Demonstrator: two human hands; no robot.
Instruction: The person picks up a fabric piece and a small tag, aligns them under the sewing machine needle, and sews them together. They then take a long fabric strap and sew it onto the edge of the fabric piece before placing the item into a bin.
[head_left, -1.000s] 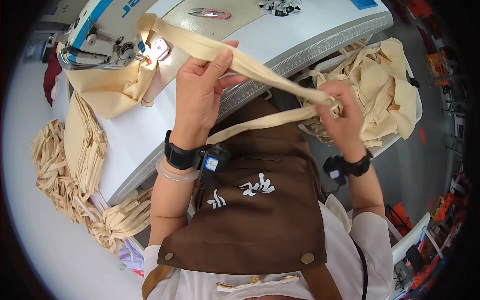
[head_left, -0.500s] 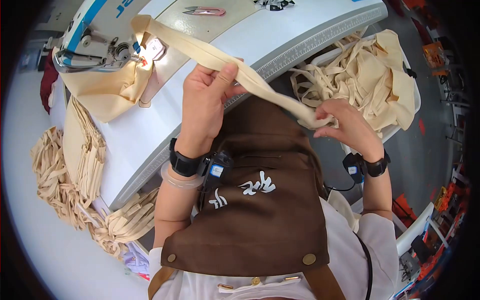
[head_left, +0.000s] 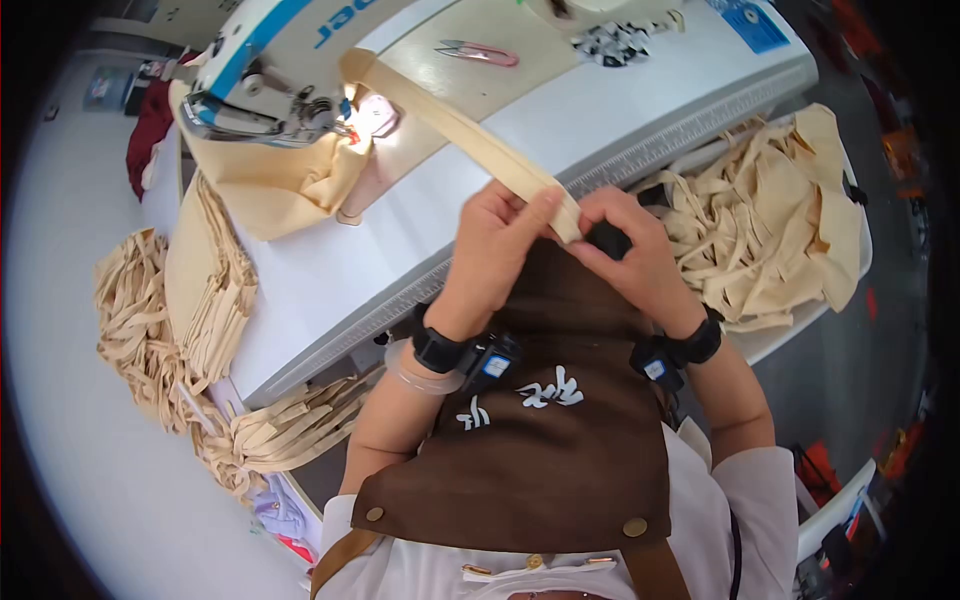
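A long folded beige fabric strap (head_left: 460,128) runs from beside the sewing machine (head_left: 270,85) down to my two hands. My left hand (head_left: 505,235) pinches it near its lower end, thumb on top. Right beside it, my right hand (head_left: 632,250) holds the very end of the strap between thumb and fingers. Beige cloth (head_left: 275,190) lies under the machine's head, near the lit needle area. Both hands are over the table's front edge, above the brown apron (head_left: 530,440).
Pink-handled snips (head_left: 478,53) and a black-and-white bundle (head_left: 612,44) lie on the table (head_left: 340,290). A white bin (head_left: 865,255) at the right holds beige pieces. Stacked beige cloth (head_left: 212,290) and bundled straps (head_left: 135,320) are at the left.
My right hand has come in next to my left hand, bringing the strap's end with it. My left hand has slid down the strap. The whole view has shifted.
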